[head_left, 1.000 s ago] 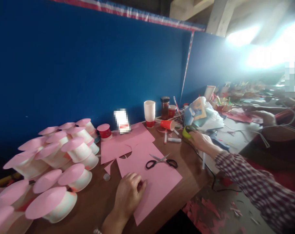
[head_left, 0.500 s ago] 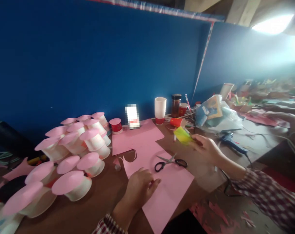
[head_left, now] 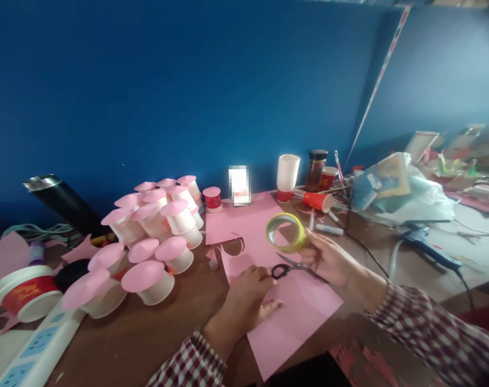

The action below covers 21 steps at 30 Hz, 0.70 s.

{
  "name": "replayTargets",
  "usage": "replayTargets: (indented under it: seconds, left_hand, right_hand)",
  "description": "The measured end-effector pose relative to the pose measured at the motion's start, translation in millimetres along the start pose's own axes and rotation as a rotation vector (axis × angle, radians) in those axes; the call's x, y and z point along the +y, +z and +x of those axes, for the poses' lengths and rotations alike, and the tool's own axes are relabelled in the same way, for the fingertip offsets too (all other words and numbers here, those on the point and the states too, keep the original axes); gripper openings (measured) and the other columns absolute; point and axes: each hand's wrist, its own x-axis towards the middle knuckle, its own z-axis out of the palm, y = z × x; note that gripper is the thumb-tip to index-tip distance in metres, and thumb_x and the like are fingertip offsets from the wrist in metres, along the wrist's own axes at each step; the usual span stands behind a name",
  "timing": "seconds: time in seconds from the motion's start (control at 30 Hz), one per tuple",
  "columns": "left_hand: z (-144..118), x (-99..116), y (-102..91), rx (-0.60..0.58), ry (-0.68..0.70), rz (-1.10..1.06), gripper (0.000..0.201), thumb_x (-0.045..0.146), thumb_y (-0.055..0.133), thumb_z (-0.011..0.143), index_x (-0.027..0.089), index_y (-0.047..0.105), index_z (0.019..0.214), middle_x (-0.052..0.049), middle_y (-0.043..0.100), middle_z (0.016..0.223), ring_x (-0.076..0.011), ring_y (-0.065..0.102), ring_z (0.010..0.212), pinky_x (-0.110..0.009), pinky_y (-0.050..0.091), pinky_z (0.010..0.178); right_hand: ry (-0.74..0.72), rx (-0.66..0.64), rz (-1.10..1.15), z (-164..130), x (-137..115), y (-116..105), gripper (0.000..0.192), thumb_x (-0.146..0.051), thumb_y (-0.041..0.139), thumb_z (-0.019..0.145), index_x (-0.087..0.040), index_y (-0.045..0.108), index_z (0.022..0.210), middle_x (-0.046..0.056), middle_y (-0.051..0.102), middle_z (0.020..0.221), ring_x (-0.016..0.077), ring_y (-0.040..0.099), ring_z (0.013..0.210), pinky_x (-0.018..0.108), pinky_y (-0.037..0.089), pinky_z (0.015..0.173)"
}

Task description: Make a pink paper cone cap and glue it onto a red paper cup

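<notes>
On my far left a white power strip (head_left: 34, 349) lies on the tabletop (head_left: 155, 338), with pink-topped paper cups (head_left: 151, 242) clustered just beyond it. My left hand (head_left: 248, 301) rests on the pink paper sheet (head_left: 296, 317), fingers loosely curled and grasping nothing, beside the black-handled scissors (head_left: 292, 267). My right hand (head_left: 328, 260) grasps a yellow-green tape roll (head_left: 285, 233), lifted above the sheet. Further right lies a blue glue gun (head_left: 427, 248).

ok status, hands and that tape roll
Right hand holds tape roll up. Left hand flat on pink paper. Scissors lie between hands.
</notes>
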Motion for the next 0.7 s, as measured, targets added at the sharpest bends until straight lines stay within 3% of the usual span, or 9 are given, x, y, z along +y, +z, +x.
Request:
replayTargets:
  seconds: [0.17,0.3,0.47,0.57,0.7]
  left_hand:
    - [-4,-4,-5.3,0.005,0.026,-0.012,0.033,0.038,0.064,0.077,0.020,0.060,0.105,-0.010,0.059,0.112,-0.0248,0.051,0.104,-0.038,0.048,0.087]
    - [-8,-8,-11.6,-0.032,-0.002,-0.053,0.031,0.037,0.066,0.076,0.021,0.062,0.102,-0.008,0.061,0.102,-0.0226,0.053,0.097,-0.035,0.049,0.082]
    - [-11,-12,-15.7,-0.044,0.006,-0.102,0.032,0.041,0.062,0.078,0.020,0.063,0.103,-0.008,0.059,0.101,-0.0217,0.053,0.097,-0.036,0.046,0.086]
    - [-12,-11,-16.1,-0.072,-0.022,-0.103,0.035,0.043,0.059,0.080,0.019,0.062,0.105,-0.009,0.058,0.102,-0.0220,0.052,0.097,-0.036,0.047,0.086]
    - [-12,-10,-15.2,-0.085,-0.049,-0.105,0.034,0.044,0.060,0.079,0.019,0.063,0.101,-0.008,0.058,0.100,-0.0221,0.052,0.097,-0.035,0.047,0.086]
  right_hand:
    - [-0.133,-0.041,-0.327,9,-1,6,0.028,-0.044,0.067,0.075,-0.019,0.052,0.075,-0.007,0.044,0.055,0.0063,0.038,0.045,0.019,0.031,0.043]
    - [-0.384,-0.088,-0.925,15,-4,16,0.023,-0.042,0.058,0.082,-0.019,0.056,0.080,-0.003,0.054,0.060,0.0106,0.048,0.051,0.022,0.036,0.048]
    - [-0.726,-0.114,-1.745,23,5,20,0.021,-0.032,0.046,0.090,-0.022,0.062,0.099,0.006,0.066,0.088,0.0179,0.061,0.073,0.026,0.042,0.062]
    - [-0.755,-0.135,-1.986,25,15,17,0.034,-0.028,0.042,0.092,-0.024,0.051,0.125,0.007,0.067,0.097,0.0180,0.064,0.076,0.024,0.042,0.060]
    - [-0.699,-0.185,-2.083,27,25,17,0.035,-0.028,0.046,0.092,-0.028,0.048,0.127,0.004,0.067,0.100,0.0163,0.065,0.072,0.023,0.042,0.056]
